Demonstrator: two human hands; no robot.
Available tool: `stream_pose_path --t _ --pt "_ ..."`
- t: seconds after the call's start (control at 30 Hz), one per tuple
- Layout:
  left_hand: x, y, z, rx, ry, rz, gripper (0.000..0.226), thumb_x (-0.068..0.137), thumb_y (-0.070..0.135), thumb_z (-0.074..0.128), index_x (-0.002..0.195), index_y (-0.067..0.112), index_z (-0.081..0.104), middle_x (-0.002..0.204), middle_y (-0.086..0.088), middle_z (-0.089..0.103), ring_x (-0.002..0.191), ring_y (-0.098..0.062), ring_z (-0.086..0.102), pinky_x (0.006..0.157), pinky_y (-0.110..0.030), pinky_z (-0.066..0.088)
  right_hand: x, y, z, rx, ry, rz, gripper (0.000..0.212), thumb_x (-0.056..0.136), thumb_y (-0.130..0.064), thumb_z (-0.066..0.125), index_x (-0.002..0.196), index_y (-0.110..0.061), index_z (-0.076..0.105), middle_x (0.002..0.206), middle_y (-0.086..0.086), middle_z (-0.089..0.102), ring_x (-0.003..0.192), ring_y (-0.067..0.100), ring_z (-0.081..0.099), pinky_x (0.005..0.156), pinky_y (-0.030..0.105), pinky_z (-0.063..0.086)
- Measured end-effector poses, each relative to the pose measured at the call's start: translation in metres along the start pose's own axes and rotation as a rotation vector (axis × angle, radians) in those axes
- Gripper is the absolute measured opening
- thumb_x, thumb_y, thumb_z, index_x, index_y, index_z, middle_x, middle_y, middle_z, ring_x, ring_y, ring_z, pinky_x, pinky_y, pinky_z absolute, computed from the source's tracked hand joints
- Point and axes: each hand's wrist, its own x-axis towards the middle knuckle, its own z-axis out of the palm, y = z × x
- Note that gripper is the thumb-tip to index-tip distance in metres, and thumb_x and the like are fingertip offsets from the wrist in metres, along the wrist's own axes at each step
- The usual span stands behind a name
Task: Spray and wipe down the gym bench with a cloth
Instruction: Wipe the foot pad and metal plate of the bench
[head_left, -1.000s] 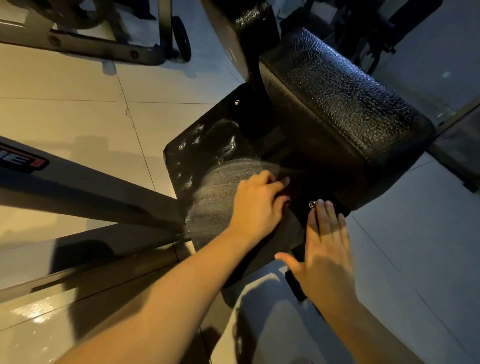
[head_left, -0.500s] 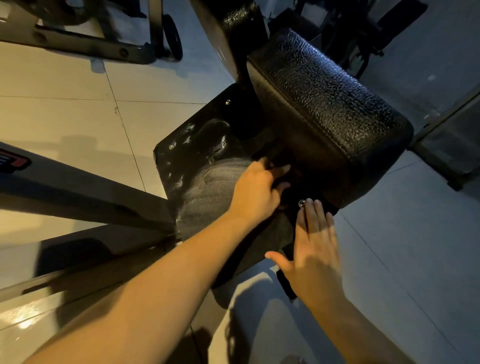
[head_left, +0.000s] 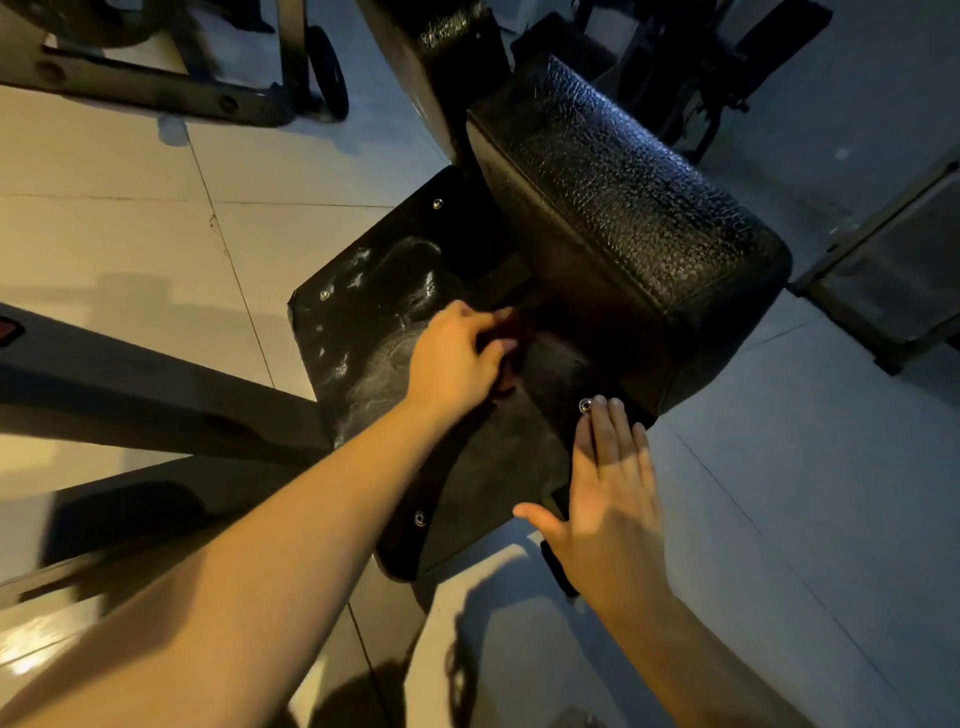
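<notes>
The bench's black textured pad (head_left: 623, 208) rises at the upper right. Below it lies a flat black base plate (head_left: 358, 322) with shiny bolts and pale streaky wipe marks. My left hand (head_left: 452, 358) reaches onto the plate's middle, just under the pad, its fingers curled on a dark cloth (head_left: 511, 364) that mostly blends into the shadow. My right hand (head_left: 613, 499) lies flat with straight fingers on the plate's right edge, fingertips beside a bolt (head_left: 586, 405). No spray bottle is in view.
A dark metal frame beam (head_left: 130, 395) crosses the left side, meeting the plate. Another machine's frame and small wheel (head_left: 330, 73) stand at the top left. More equipment (head_left: 893, 270) stands at the right. Tiled floor surrounds the bench.
My left hand has slid with the cloth farther up the plate, toward the shadow under the pad. My right hand has kept its place on the plate's edge.
</notes>
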Motion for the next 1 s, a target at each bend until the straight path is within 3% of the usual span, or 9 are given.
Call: stream_pose_path --t 0.13,0.3,0.4,0.53,0.6,0.73,0.83,0.9,1.0 --pt "0.007 -0.032 -0.013 0.069 0.112 -0.338 0.043 0.099 0.038 0.065 0.141 0.028 0.062 0.119 -0.007 0.055 0.115 -0.029 0.057 0.096 -0.041 0.047 0.000 0.000 0.003 0.034 0.031 -0.002 0.110 0.081 -0.077 0.047 0.152 0.006 0.037 0.162 0.023 0.030 0.153 0.038 0.024 0.125 0.049 0.013" --pt "-0.033 0.026 0.010 -0.097 -0.127 0.135 0.033 0.093 0.028 0.073 0.124 0.021 0.074 0.113 -0.001 0.059 0.110 -0.023 0.057 0.094 -0.033 0.046 0.002 0.001 0.001 0.027 0.025 -0.009 0.113 0.073 -0.073 0.061 0.152 0.005 0.038 0.162 0.021 0.032 0.153 0.036 0.025 0.126 0.047 0.011" --pt "-0.030 0.006 0.002 0.085 -0.086 0.289 0.032 0.092 0.037 0.066 0.119 0.021 0.076 0.104 -0.006 0.062 0.100 -0.030 0.060 0.086 -0.041 0.051 0.001 0.002 0.001 0.047 0.024 -0.004 0.111 0.078 -0.075 0.056 0.153 0.004 0.036 0.163 0.020 0.030 0.154 0.035 0.022 0.128 0.045 0.009" --pt "-0.025 -0.071 -0.033 0.189 0.088 -0.223 0.040 0.100 0.042 0.061 0.137 0.027 0.065 0.109 -0.007 0.058 0.105 -0.032 0.059 0.090 -0.046 0.051 -0.003 0.002 0.006 0.111 0.069 -0.006 0.108 0.085 -0.080 0.045 0.154 0.003 0.036 0.165 0.018 0.028 0.155 0.035 0.021 0.127 0.049 0.017" --pt "-0.032 -0.069 -0.030 0.255 0.089 -0.273 0.040 0.101 0.039 0.060 0.137 0.023 0.065 0.111 -0.010 0.058 0.106 -0.033 0.058 0.090 -0.045 0.051 -0.004 0.003 0.007 0.095 0.068 -0.008 0.108 0.085 -0.079 0.044 0.153 0.004 0.036 0.165 0.018 0.027 0.154 0.036 0.021 0.126 0.050 0.018" --pt "-0.066 0.012 0.008 0.090 0.006 0.148 0.036 0.096 0.029 0.064 0.130 0.016 0.070 0.106 -0.008 0.057 0.101 -0.029 0.055 0.086 -0.037 0.045 0.001 0.003 0.003 0.047 0.048 -0.012 0.109 0.082 -0.077 0.044 0.153 0.005 0.035 0.164 0.020 0.028 0.155 0.034 0.020 0.128 0.046 0.010" --pt "-0.073 0.007 0.014 0.063 -0.062 0.314 0.039 0.099 0.032 0.060 0.135 0.018 0.067 0.109 -0.007 0.058 0.101 -0.028 0.056 0.088 -0.038 0.050 0.000 0.003 0.002 0.049 0.054 -0.027 0.108 0.083 -0.075 0.046 0.153 0.006 0.035 0.163 0.022 0.028 0.155 0.034 0.019 0.128 0.044 0.007" --pt "-0.071 -0.026 0.004 0.154 0.003 0.229 0.039 0.101 0.034 0.058 0.134 0.017 0.067 0.107 -0.008 0.057 0.098 -0.030 0.057 0.085 -0.043 0.051 -0.003 0.003 0.003 0.070 0.072 -0.022 0.108 0.084 -0.075 0.048 0.154 0.006 0.034 0.164 0.022 0.026 0.156 0.034 0.017 0.129 0.042 0.004" --pt "-0.068 -0.080 -0.019 0.211 0.118 -0.188 0.037 0.102 0.035 0.058 0.135 0.020 0.067 0.106 -0.009 0.060 0.102 -0.032 0.060 0.086 -0.042 0.049 -0.002 0.002 0.005 0.093 0.103 -0.020 0.107 0.085 -0.075 0.048 0.153 0.006 0.034 0.165 0.021 0.026 0.155 0.035 0.018 0.129 0.040 0.003"
